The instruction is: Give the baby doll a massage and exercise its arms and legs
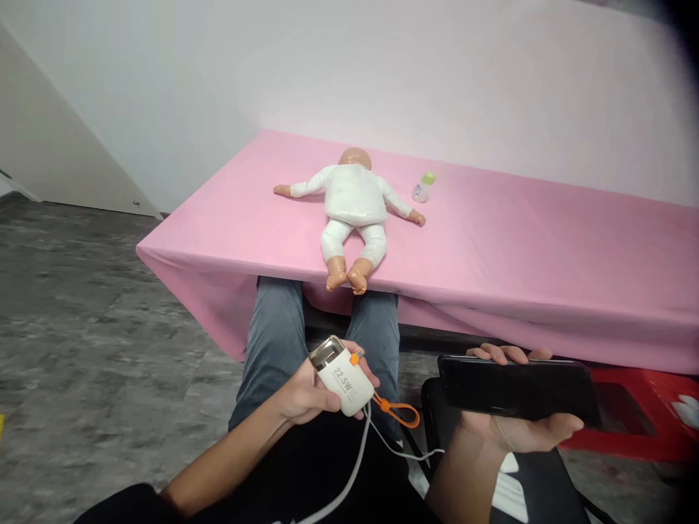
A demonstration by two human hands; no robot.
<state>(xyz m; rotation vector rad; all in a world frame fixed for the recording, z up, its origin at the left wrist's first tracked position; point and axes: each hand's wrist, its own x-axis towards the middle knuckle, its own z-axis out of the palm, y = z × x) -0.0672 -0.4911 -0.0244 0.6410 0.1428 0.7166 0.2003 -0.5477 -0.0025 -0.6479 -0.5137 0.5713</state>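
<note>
Gripping a white power bank (341, 381), the left hand (306, 397) sits low centre of frame over the lap; an orange strap (401, 413) and a white cable (360, 455) hang from the bank. Right hand (513, 429), lower right, grasps a black phone (516, 389) held flat, fingers wrapped round its far edge. Beyond the knees: pink-covered table (518, 247). Baby doll (352, 211) lies on its back at frame centre, feet over the near edge. Small bottle (423, 188) just beside the doll's arm. Red stool (649, 415) at lower right.

Left hand (309, 397) gripping power bank (341, 377), doll (352, 211)
</note>
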